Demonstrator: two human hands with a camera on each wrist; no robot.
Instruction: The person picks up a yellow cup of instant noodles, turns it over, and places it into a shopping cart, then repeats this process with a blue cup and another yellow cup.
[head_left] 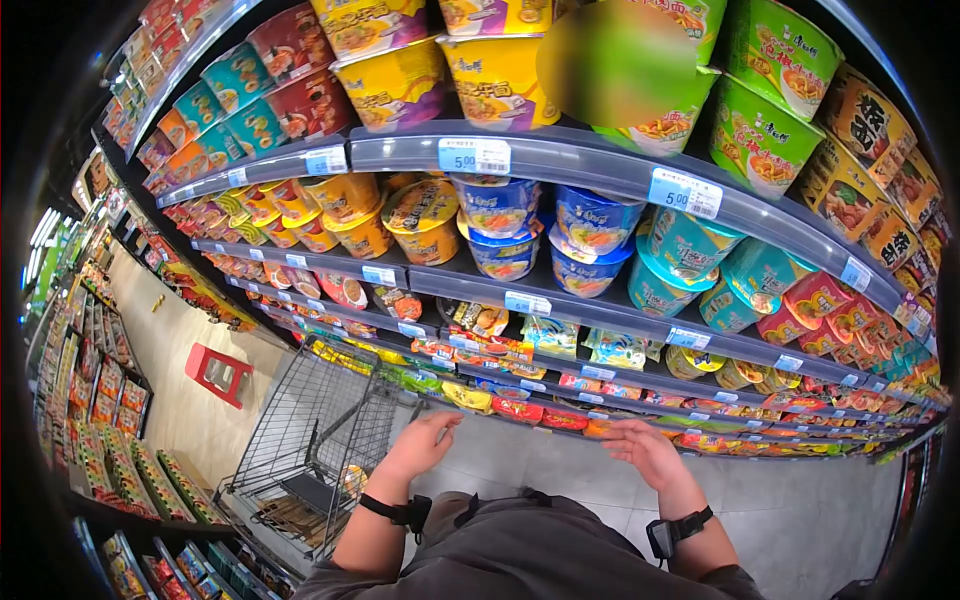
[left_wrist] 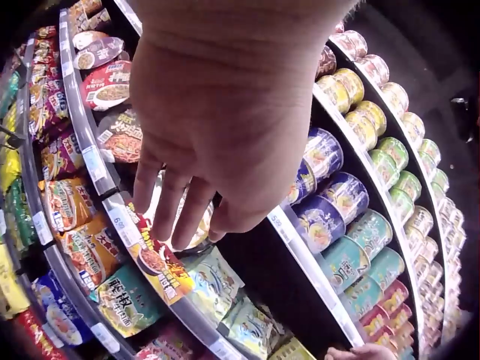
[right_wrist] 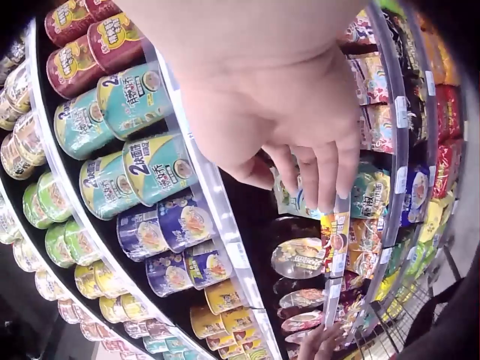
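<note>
Blue noodle cups (head_left: 597, 215): sitting stacked on mid shelf (head_left: 455, 285), straight ahead | holding L hand (head_left: 425, 445) & R hand (head_left: 645, 455) apart, gripping nothing, fingers loose | poss. clipping shelf lip (head_left: 610, 325) or tipping cups if reaching in fast | finding less room on L b/c of cart (head_left: 285, 420), more on R over tile floor (head_left: 800, 505)
</note>
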